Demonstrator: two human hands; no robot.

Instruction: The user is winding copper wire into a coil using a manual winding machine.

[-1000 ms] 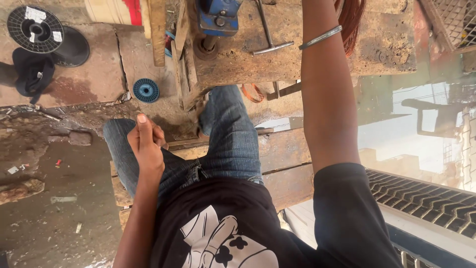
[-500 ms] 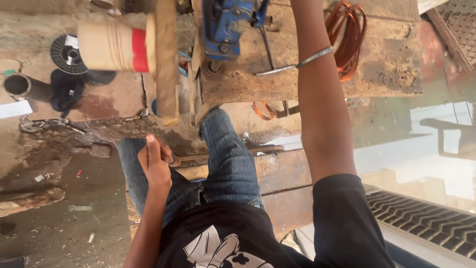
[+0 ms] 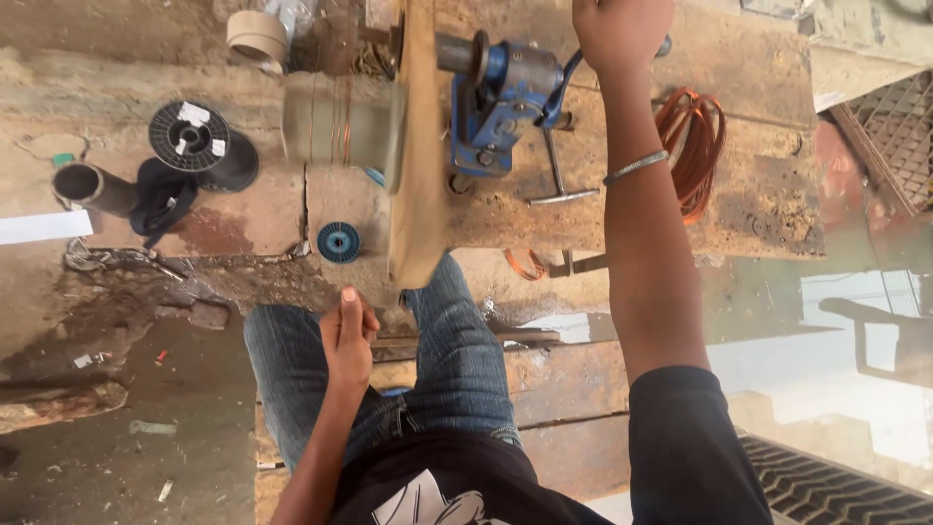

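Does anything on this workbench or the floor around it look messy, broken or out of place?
Yes. The orange wire coil sprawls loosely on the worn wooden bench, black spools and a pipe lie on the cracked, littered floor, and the big wooden disc looks blurred.

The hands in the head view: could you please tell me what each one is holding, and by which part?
The right hand grips the crank handle of the blue winder on the bench. The left hand rests loosely closed above the knee; whether it holds anything cannot be told.

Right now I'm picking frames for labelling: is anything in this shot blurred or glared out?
Head view: the tan disc on the blue winder is smeared by motion blur; the right hand and left hand are fairly sharp; bright glare washes out the lower right floor.
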